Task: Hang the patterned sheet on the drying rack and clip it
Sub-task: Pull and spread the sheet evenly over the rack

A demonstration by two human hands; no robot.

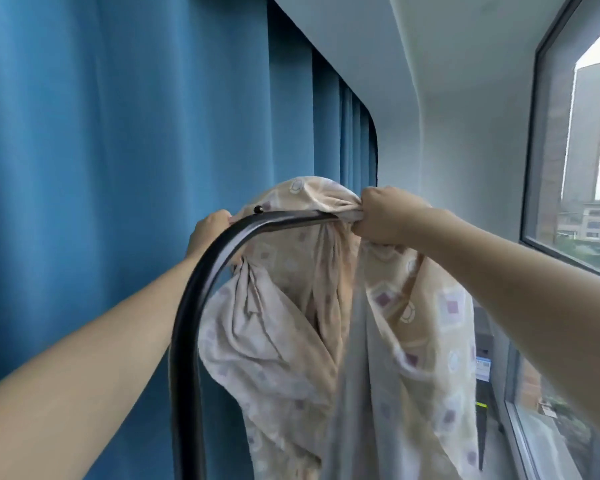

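The patterned sheet (291, 327), beige with small purple squares, is bunched over the top bar of the black metal drying rack (191, 306) and hangs down in folds on both sides. My right hand (381, 216) grips a gathered fold of the sheet at the bar's top. My left hand (208, 230) is behind the rack's curved corner, closed on the sheet's edge there, partly hidden by the bar. No clip is visible.
A blue curtain (101, 168) hangs close along the left. A window (582, 150) runs along the right, with a white wall (465, 185) ahead. The rack's upright stands directly in front of me.
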